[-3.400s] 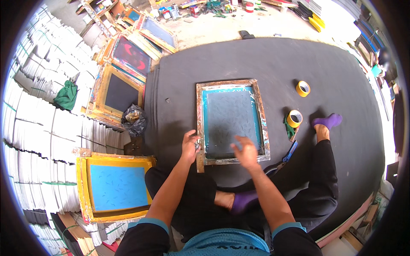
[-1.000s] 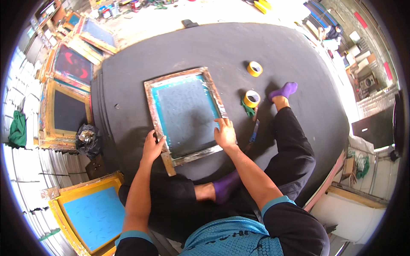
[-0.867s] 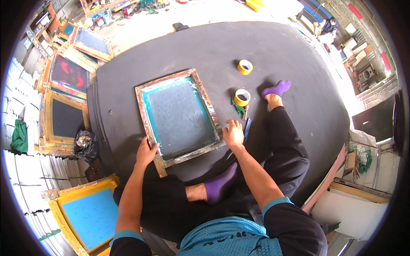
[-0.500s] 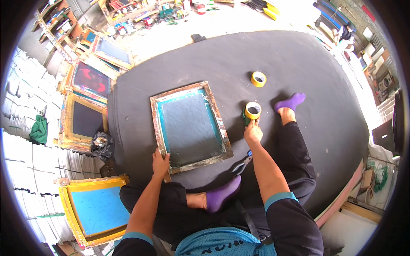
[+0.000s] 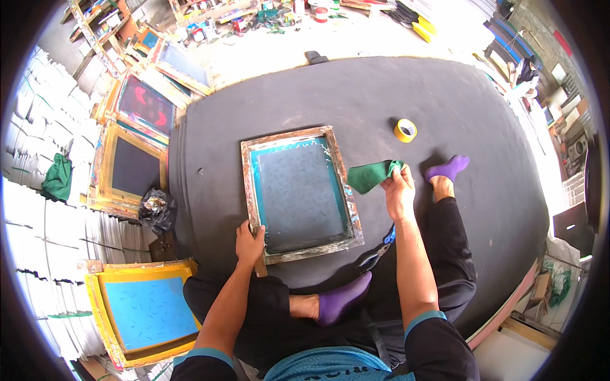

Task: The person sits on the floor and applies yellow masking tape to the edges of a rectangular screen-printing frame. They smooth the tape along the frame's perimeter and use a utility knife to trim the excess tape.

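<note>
Left grip (image 5: 250,244), mine: at the framed screen (image 5: 302,190), near its lower left corner, thumb on the left rail, fingers curled at the outer side; whether it squeezes, I cannot tell. Right grip (image 5: 399,195), mine: to the right of the screen, thumb and fingertips pinching one end of a green cloth (image 5: 370,178); the cloth's free end points left to the line of the screen's right rail, touching or above it, cannot tell. Screen: flat, paint-marked wooden rails, blue-green margin, grey panel; near rail facing my purple sock (image 5: 345,300). Pliers (image 5: 368,259) and blue item (image 5: 389,235): between that rail and my right forearm (image 5: 416,263). Room for moving: bare mat beyond the far rail and out to the yellow tape roll (image 5: 399,134), one, farther right. Surface: dark grey mat (image 5: 286,95), broad, layered along its left edge. Left of it, in order: yellow frame (image 5: 100,311), blue panel; black plastic bag (image 5: 157,213); wooden frames (image 5: 108,165), several; stacked white sheets (image 5: 44,219) outermost. Far edge: small black object (image 5: 316,58), one. Beyond: pale floor (image 5: 273,54); assorted cans (image 5: 321,14).
</note>
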`<act>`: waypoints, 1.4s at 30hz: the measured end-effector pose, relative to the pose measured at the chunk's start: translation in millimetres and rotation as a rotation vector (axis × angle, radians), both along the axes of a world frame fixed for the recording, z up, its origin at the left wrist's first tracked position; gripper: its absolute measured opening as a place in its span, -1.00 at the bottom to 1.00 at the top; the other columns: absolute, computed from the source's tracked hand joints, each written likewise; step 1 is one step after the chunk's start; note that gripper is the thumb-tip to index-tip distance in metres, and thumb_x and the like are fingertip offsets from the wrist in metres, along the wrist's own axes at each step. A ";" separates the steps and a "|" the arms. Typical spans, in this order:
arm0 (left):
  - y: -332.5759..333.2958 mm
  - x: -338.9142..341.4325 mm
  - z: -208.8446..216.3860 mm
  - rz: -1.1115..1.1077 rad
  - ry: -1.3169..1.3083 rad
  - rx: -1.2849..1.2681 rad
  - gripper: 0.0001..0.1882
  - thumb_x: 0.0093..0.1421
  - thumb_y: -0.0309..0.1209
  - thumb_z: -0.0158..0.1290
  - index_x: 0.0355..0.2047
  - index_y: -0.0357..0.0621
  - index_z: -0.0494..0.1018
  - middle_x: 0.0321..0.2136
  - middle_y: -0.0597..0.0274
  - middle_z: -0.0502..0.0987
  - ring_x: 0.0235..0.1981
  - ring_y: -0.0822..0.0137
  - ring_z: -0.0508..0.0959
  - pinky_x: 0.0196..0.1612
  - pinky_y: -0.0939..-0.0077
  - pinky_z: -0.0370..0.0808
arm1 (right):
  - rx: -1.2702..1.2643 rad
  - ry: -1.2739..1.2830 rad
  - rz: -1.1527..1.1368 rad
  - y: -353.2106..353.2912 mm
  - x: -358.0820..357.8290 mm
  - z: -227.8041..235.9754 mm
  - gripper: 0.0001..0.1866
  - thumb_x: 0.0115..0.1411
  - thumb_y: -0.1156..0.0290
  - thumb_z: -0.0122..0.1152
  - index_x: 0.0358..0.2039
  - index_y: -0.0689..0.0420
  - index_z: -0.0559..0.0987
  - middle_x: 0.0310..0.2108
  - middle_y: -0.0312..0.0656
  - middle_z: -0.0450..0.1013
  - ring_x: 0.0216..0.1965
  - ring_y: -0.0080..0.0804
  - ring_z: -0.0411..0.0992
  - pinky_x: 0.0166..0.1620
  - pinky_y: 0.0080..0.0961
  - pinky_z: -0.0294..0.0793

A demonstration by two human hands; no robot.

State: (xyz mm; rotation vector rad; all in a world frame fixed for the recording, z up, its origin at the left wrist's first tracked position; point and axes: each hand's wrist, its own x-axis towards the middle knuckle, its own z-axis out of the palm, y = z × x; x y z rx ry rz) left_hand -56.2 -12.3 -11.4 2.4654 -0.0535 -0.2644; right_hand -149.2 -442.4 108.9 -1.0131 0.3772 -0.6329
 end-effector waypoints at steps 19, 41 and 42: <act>-22.9 67.7 7.6 -0.078 0.053 0.008 -0.11 0.21 0.04 0.25 0.37 -0.21 0.20 0.11 -0.18 0.41 0.07 -0.21 0.55 0.04 -0.05 0.56 | -1.543 0.846 0.211 161.0 55.8 -131.6 -0.53 0.28 0.09 0.32 0.12 0.02 0.54 -0.02 -0.04 0.48 -0.01 0.02 0.51 -0.03 -0.08 0.58; -2.4 123.0 227.0 -0.202 -0.361 -0.229 -0.16 -0.08 -0.67 0.17 0.33 -0.20 0.39 -0.13 0.01 0.50 -0.05 0.08 0.62 0.05 0.30 0.54 | -0.444 0.845 0.013 161.0 82.7 -165.9 -0.74 0.42 0.30 0.18 -0.05 0.23 0.51 -0.25 -0.09 0.57 -0.27 -0.29 0.58 -0.24 -0.22 0.60; -11.3 114.1 274.3 -0.247 -0.369 -0.065 -0.16 -0.08 -0.70 0.16 0.33 -0.22 0.39 -0.12 0.04 0.50 -0.02 0.12 0.63 0.06 0.33 0.54 | -0.215 0.810 0.077 177.1 91.6 -148.4 -0.76 0.44 0.32 0.16 -0.05 0.23 0.51 -0.25 -0.15 0.55 -0.26 -0.41 0.57 -0.30 -0.30 0.61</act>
